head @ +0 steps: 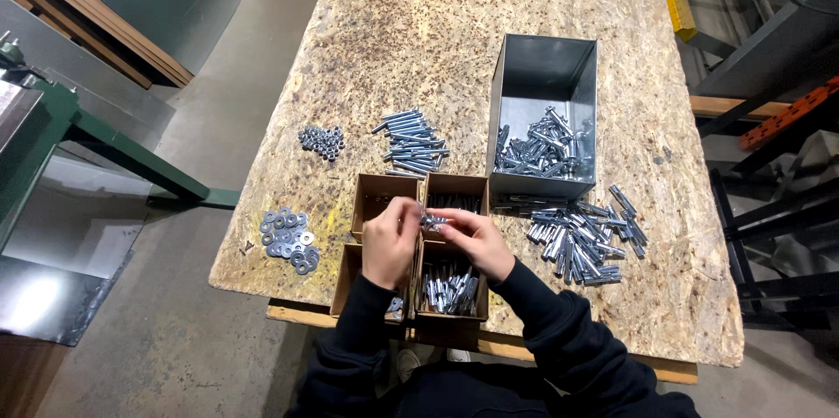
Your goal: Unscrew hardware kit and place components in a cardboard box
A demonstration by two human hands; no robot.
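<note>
Both hands are meeting over the brown cardboard divided box (437, 189) at the near edge of the rough chipboard desk (454, 25). The right hand (472, 241) is pinching a small silvery metal fastener (432, 221) in a narrow grip, its long axis running roughly crosswise between the two hands. The left hand (391, 239) is closing its fingertips in on the same piece from the other side, so its grip looks narrow too, though whether it is truly clamping cannot be told. Directly beneath the grips, a compartment of shiny assembled fasteners (449, 289) is waiting. Beyond the right hand, an open grey sheet-metal bin (544, 77) is holding more, with a loose pile of silver sleeves (581, 234) beside it.
</note>
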